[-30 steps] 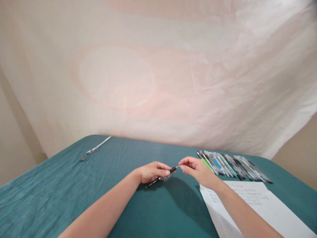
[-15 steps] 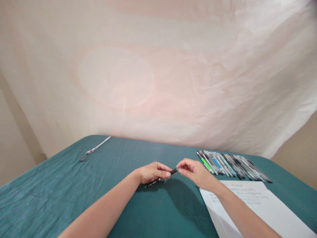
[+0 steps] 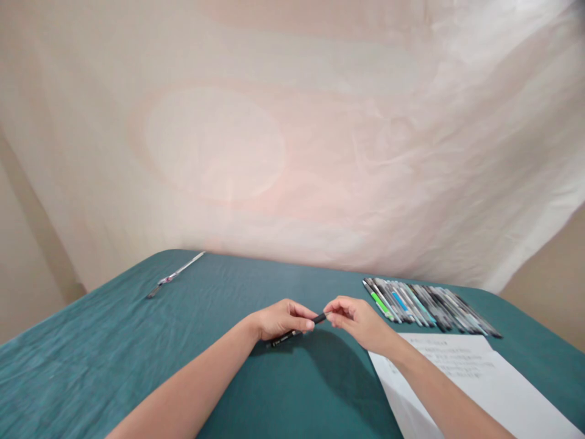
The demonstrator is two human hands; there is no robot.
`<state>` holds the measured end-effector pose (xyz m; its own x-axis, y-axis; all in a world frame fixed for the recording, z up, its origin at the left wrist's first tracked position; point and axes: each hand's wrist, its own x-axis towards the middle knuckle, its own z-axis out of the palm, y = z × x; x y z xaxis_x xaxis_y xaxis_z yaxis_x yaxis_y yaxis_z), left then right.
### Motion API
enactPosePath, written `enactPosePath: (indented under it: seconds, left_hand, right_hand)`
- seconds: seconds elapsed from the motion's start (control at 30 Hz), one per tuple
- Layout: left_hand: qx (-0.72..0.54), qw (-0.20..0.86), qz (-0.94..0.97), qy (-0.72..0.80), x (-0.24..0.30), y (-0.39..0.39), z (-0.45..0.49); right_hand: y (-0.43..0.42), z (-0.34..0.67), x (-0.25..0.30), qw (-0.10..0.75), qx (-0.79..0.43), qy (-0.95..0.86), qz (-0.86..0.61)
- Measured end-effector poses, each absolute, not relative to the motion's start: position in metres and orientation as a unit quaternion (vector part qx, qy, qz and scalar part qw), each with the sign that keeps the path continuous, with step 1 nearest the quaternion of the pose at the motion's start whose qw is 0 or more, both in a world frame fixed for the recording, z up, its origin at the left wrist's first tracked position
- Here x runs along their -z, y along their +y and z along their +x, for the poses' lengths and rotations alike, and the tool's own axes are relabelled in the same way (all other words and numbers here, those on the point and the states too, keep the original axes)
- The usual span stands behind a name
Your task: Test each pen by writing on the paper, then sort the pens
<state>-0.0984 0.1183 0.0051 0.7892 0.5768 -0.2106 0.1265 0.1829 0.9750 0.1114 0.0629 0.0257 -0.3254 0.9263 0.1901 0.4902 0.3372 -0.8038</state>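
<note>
A black pen (image 3: 284, 339) lies slantwise in my left hand (image 3: 284, 320), which is closed around its barrel with thumb and fingers. Its dark grip end pokes out past my left thumb, toward the right. At that end my right hand (image 3: 350, 314) is closed in a pinch of thumb and forefinger. A small light-coloured tip of the pen shows between the two hands, and the fingertips of the right hand partly cover it. Both hands are held just above the green cloth, casting a shadow on it.
Several pens and markers (image 3: 429, 305) lie side by side in a row at the right. In front of them are white paper sheets (image 3: 493, 396) with writing, partly under my right forearm. A thin long item (image 3: 176, 274) rests at the far left of the green tablecloth (image 3: 114, 347).
My right fingers have shifted slightly left, closer to the pen's grip, covering more of the tip. The pen has turned a little in my left hand, so its clip no longer stands out.
</note>
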Motion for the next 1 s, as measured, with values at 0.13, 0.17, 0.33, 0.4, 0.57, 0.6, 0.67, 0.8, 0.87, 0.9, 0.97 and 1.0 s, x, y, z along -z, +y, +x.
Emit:
enactPosePath:
  seconds: [0.13,0.17,0.33,0.4,0.57,0.6,0.67,0.8,0.87,0.9,0.97,1.0]
  left_hand:
    - [-0.151,0.711,0.625,0.286,-0.006,0.117,-0.098]
    - [-0.150,0.712,0.624,0.285,-0.006,0.117,-0.098]
    - [-0.143,0.718,0.623,0.275,-0.006,0.116,-0.096]
    - [-0.146,0.707,0.636,0.272,-0.007,0.115,-0.096]
    - [-0.152,0.679,0.667,0.267,-0.010,0.113,-0.094]
    - [-0.150,0.676,0.669,0.268,-0.010,0.112,-0.094]
    - [-0.149,0.672,0.673,0.272,-0.011,0.111,-0.092]
    - [-0.164,0.670,0.668,0.280,-0.011,0.110,-0.089]
    - [-0.170,0.677,0.653,0.294,-0.010,0.111,-0.088]
    - [-0.174,0.681,0.645,0.301,-0.009,0.111,-0.088]
    - [-0.182,0.686,0.633,0.310,-0.009,0.111,-0.088]
    - [-0.184,0.686,0.631,0.313,-0.010,0.111,-0.088]
  right_hand:
    - [0.062,0.111,-0.025,0.324,-0.321,-0.749,-0.480]
    - [0.062,0.111,-0.026,0.319,-0.309,-0.754,-0.483]
    - [0.062,0.109,-0.023,0.298,-0.233,-0.777,-0.503]
    - [0.062,0.107,-0.019,0.298,-0.239,-0.769,-0.512]
    - [0.063,0.102,-0.010,0.299,-0.317,-0.715,-0.547]
    - [0.063,0.101,-0.009,0.298,-0.332,-0.703,-0.553]
    - [0.065,0.101,-0.007,0.292,-0.364,-0.681,-0.564]
    - [0.068,0.107,-0.008,0.310,-0.412,-0.655,-0.553]
    - [0.069,0.112,-0.013,0.334,-0.422,-0.656,-0.529]
    - [0.068,0.115,-0.016,0.341,-0.424,-0.662,-0.515]
    - [0.066,0.118,-0.022,0.345,-0.426,-0.680,-0.488]
    - [0.065,0.119,-0.025,0.343,-0.424,-0.690,-0.476]
